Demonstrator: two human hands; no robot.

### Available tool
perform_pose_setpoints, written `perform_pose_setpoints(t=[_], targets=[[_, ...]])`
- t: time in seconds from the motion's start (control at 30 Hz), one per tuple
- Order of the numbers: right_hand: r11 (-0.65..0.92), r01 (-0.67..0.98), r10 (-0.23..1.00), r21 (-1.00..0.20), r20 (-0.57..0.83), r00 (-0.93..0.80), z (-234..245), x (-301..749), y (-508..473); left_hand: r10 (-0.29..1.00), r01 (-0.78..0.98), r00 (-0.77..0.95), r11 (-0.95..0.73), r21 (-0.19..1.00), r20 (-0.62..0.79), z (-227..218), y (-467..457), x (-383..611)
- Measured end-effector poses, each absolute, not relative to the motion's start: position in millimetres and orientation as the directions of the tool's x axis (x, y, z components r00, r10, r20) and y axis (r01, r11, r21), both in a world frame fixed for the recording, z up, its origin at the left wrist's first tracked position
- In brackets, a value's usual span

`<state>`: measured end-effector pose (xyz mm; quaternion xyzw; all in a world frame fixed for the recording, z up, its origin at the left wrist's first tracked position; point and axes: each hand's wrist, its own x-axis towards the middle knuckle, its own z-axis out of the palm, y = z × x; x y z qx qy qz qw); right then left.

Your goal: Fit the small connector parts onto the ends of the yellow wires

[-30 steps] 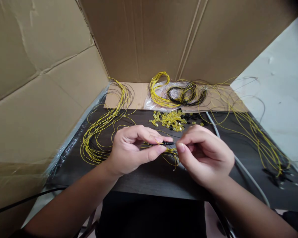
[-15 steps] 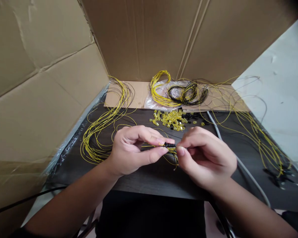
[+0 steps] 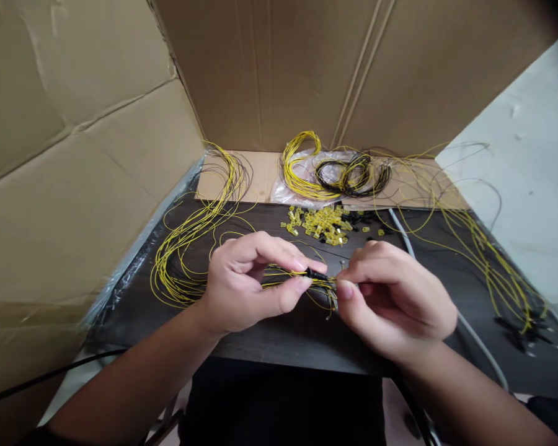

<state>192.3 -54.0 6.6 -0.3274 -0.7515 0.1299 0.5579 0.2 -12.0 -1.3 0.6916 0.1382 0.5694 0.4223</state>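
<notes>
Between the thumb and fingers of my left hand is a small black tube-shaped connector sleeve, lying roughly level. A yellow wire runs into its left end. Just off its right end, my right hand pinches a thin wire coming out of the sleeve; the tip is hidden by the fingertips. Under and behind both hands lies a bundle of yellow and black wires, with several loose ends near my right thumb.
Yellow plastic clips and small black pieces are heaped behind my hands. Farther back, coiled wires rest on cardboard. At right, wires end in black connectors. A grey cable crosses the table. Cardboard walls stand behind and left.
My right hand has shifted slightly right, away from my left hand, and more of the sleeve and wire shows between them. The sleeve now tilts a little down to the right.
</notes>
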Motion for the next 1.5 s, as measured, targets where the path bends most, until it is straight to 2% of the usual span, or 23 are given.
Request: perform_pose_setpoints(t=[0.37,0.63,0.73,0.8,1.03,1.3,1.5], targets=[[0.764,0.379,0.613,-0.523,0.771,-0.171,8.1,193.0,-54.0,0.609,-0.233,0.302,-0.699,0.677,0.733,1.5,-9.7,0.1],[0.742,0.421,0.624,-0.522,0.767,-0.148,6.0,194.9,-51.2,0.756,-0.205,0.166,-0.602,0.772,0.634,-1.8,-8.6,-1.8],[0.731,0.437,0.628,-0.524,0.767,-0.132,6.5,195.6,-51.1,0.744,-0.245,0.131,-0.615,0.749,0.655,-4.2,-6.2,-1.3],[0.726,0.448,0.63,-0.521,0.766,-0.13,7.1,195.7,-50.8,0.705,-0.206,0.12,-0.671,0.712,0.699,-5.3,-4.7,-2.2],[0.718,0.441,0.655,-0.539,0.738,-0.163,7.9,191.6,-50.7,0.598,0.085,0.272,-0.796,0.6,0.754,-1.1,-6.0,-6.8],[0.659,0.376,0.727,-0.651,0.679,-0.098,0.8,189.5,-50.1,0.595,0.143,0.311,-0.8,0.582,0.741,1.2,-10.3,-3.9],[0.636,0.371,0.752,-0.677,0.652,-0.098,0.9,190.4,-47.9,0.548,0.157,0.35,-0.834,0.529,0.76,3.1,-9.3,-3.2]])
